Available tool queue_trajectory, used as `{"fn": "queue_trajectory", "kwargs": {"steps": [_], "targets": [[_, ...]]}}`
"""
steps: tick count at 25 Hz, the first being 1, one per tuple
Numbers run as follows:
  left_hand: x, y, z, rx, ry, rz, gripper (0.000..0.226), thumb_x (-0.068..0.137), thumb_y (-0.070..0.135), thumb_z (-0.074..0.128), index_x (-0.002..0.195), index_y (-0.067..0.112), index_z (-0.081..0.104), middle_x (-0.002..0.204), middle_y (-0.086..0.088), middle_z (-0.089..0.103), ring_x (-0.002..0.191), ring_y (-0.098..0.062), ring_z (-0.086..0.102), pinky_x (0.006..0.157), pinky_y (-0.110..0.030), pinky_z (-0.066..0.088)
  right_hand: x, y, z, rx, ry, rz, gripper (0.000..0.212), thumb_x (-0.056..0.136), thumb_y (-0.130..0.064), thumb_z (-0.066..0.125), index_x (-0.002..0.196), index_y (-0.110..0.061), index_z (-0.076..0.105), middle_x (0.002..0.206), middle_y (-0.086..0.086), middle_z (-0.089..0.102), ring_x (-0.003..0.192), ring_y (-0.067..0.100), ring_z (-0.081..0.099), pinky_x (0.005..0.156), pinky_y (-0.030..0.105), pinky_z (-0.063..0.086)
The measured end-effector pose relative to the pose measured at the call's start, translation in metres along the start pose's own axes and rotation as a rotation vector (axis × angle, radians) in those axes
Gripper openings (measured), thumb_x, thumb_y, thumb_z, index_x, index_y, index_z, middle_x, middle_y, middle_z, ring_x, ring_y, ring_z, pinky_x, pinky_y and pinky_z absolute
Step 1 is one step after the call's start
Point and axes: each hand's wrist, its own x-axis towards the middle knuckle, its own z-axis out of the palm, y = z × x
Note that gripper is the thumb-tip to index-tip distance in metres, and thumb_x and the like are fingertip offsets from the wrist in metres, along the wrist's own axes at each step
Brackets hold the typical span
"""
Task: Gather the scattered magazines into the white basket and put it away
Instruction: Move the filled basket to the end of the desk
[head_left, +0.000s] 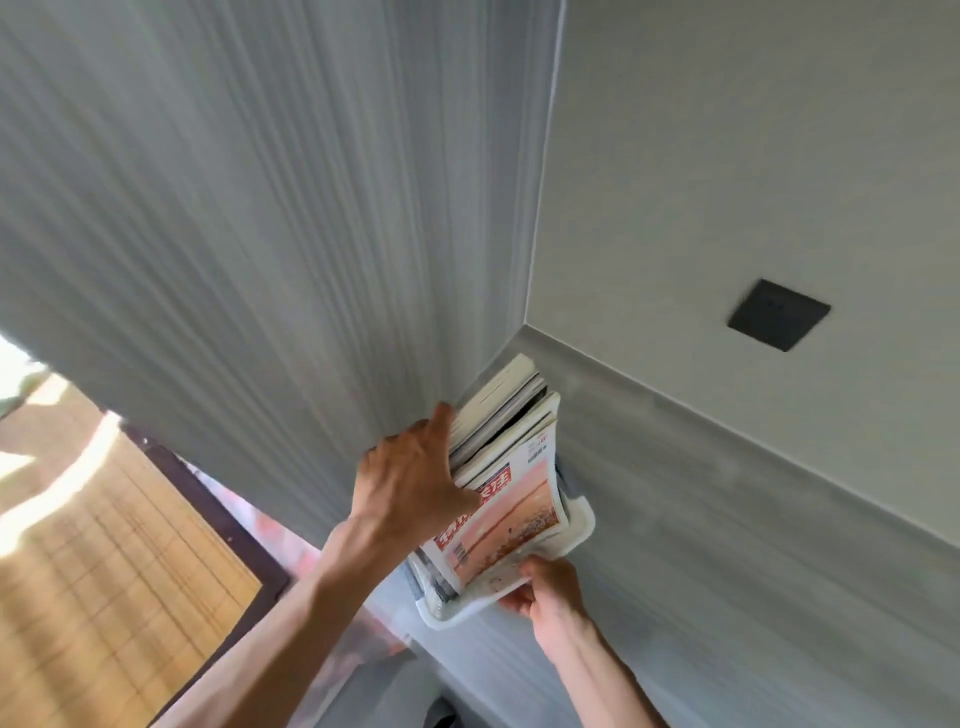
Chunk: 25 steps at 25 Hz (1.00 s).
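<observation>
A: We start with the biggest things — the grey curtain (234, 208) fills our left, the pale wall (753, 156) our right, and they meet at a corner with the grey floor (727, 493) running along the wall's foot. A dark wall plate (778, 315) sits on the wall, well apart from us.

B: And the white basket (582, 525)?

A: Tucked into that corner, straight ahead of both hands, just beside the curtain. The magazines (506, 457) stand upright in it, packed; their long axis runs away from us toward the corner.

B: Our hands?

A: Our left hand (415, 467) has its fingers spread and flat against the near side of the stack, thumb up by the top edges. Our right hand (545, 587) is curled around the basket's near rim, thumb over the bottom edge of the orange cover — though blur makes the exact pinch hard to read.

B: So which hand leads?

A: The right is nearer the rim, so we judge it does the pushing, along the basket's length into the corner, while the left steadies the stack.
</observation>
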Motion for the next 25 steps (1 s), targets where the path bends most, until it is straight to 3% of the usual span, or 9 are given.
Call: {"fn": "queue_trajectory", "kwargs": {"steps": [6, 11, 13, 15, 17, 20, 22, 25], "targets": [[0.016, -0.077, -0.015, 0.046, 0.085, -0.13, 0.06, 0.057, 0.05, 0.073, 0.099, 0.03, 0.035, 0.088, 0.004, 0.071, 0.077, -0.026, 0.068, 0.062, -0.029, 0.041, 0.042, -0.029, 0.092, -0.268, -0.045, -0.089, 0.025, 0.08, 0.001, 0.045, 0.088, -0.005, 0.067, 0.073, 0.01, 0.077, 0.069, 0.025, 0.076, 0.057, 0.039, 0.062], [0.046, -0.083, -0.019, 0.108, 0.047, -0.129, 0.058, 0.063, 0.044, 0.074, 0.107, 0.025, 0.042, 0.108, 0.001, 0.065, 0.1, -0.026, 0.063, 0.076, -0.034, 0.049, 0.057, -0.034, 0.105, -0.342, -0.013, -0.113, 0.023, 0.094, -0.009, 0.044, 0.088, -0.007, 0.066, 0.067, 0.005, 0.076, 0.064, 0.021, 0.075, 0.05, 0.03, 0.058], [0.052, -0.075, -0.016, 0.173, 0.01, -0.135, 0.066, 0.067, 0.045, 0.073, 0.118, 0.021, 0.039, 0.119, -0.002, 0.055, 0.112, -0.025, 0.052, 0.084, -0.037, 0.047, 0.058, -0.032, 0.105, -0.341, -0.046, -0.087, 0.024, 0.098, -0.015, 0.044, 0.09, -0.008, 0.066, 0.069, 0.003, 0.077, 0.065, 0.021, 0.075, 0.049, 0.03, 0.058], [0.043, -0.072, -0.013, 0.272, 0.001, -0.143, 0.091, 0.068, 0.053, 0.072, 0.138, 0.014, 0.028, 0.13, -0.005, 0.047, 0.119, -0.026, 0.045, 0.095, -0.039, 0.042, 0.059, -0.033, 0.103, -0.365, -0.058, -0.065, 0.024, 0.101, -0.02, 0.044, 0.095, -0.009, 0.064, 0.071, 0.004, 0.077, 0.065, 0.021, 0.075, 0.049, 0.031, 0.058], [0.023, -0.079, -0.01, 0.382, 0.094, -0.062, 0.102, 0.072, 0.055, 0.07, 0.149, 0.007, 0.023, 0.139, -0.013, 0.044, 0.123, -0.032, 0.045, 0.102, -0.044, 0.038, 0.06, -0.034, 0.099, -0.433, -0.064, -0.058, 0.022, 0.102, -0.026, 0.044, 0.097, -0.013, 0.06, 0.079, 0.005, 0.074, 0.066, 0.022, 0.074, 0.05, 0.032, 0.059], [-0.014, -0.096, 0.007, 0.195, 0.432, 0.13, 0.059, 0.08, 0.039, 0.066, 0.131, 0.012, 0.053, 0.129, -0.013, 0.055, 0.112, -0.035, 0.053, 0.094, -0.048, 0.044, 0.063, -0.033, 0.092, -0.501, -0.092, -0.063, 0.018, 0.1, -0.037, 0.047, 0.1, -0.021, 0.056, 0.092, 0.004, 0.07, 0.071, 0.026, 0.072, 0.056, 0.036, 0.061], [-0.045, -0.102, 0.027, -0.09, 0.486, -0.06, 0.037, 0.08, 0.036, 0.064, 0.112, 0.019, 0.054, 0.109, -0.001, 0.056, 0.096, -0.025, 0.054, 0.081, -0.038, 0.046, 0.063, -0.034, 0.089, -0.605, -0.07, -0.069, 0.029, 0.098, -0.039, 0.049, 0.105, -0.012, 0.058, 0.091, 0.005, 0.068, 0.072, 0.027, 0.068, 0.062, 0.04, 0.058], [-0.067, -0.101, 0.063, -0.589, 0.211, -0.588, 0.054, 0.072, 0.034, 0.077, 0.112, 0.03, 0.041, 0.104, 0.005, 0.056, 0.094, -0.019, 0.055, 0.081, -0.038, 0.048, 0.064, -0.048, 0.087, -1.037, 0.22, -0.348, 0.038, 0.09, -0.045, 0.059, 0.106, -0.011, 0.054, 0.1, 0.008, 0.069, 0.085, 0.028, 0.067, 0.067, 0.038, 0.052]]}}
